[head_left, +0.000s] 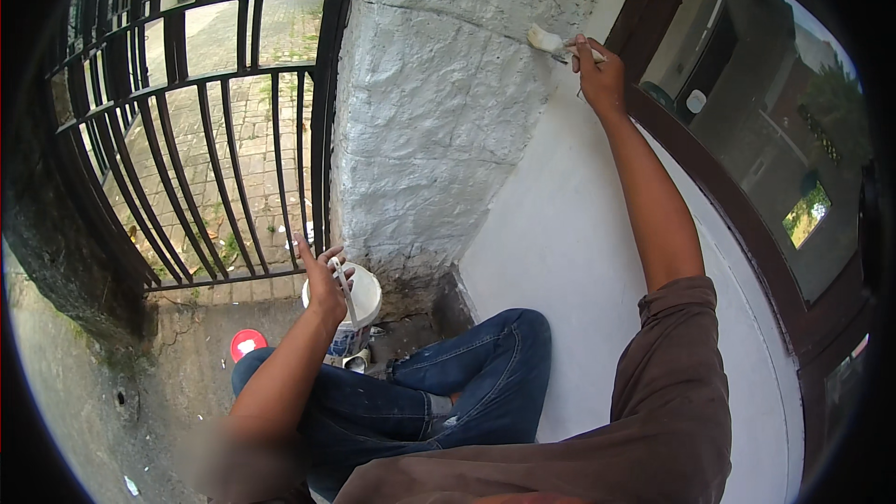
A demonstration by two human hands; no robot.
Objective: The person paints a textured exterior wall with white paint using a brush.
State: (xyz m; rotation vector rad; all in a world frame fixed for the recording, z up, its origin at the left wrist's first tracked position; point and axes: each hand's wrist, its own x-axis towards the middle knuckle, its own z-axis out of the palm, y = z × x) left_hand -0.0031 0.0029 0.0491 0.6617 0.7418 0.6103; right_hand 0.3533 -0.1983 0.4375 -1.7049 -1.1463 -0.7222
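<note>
My right hand is raised at the upper right, its fingers closed round the handle of a paintbrush. The whitened bristles point left against the rough white wall, close to where it meets smoother white plaster. Low on the left, my left hand is at the rim of a white bucket. Its index finger stretches out while the other fingers curl loosely about a thin, pale strip that runs down to the bucket. Whether this strip is the bucket's handle or a separate stick, I cannot tell.
A black barred gate stands at the left, with paving beyond it. On the ground lies a red round lid, and a small can sits by the bucket. My bent legs in jeans are below. A brown-framed window borders the right.
</note>
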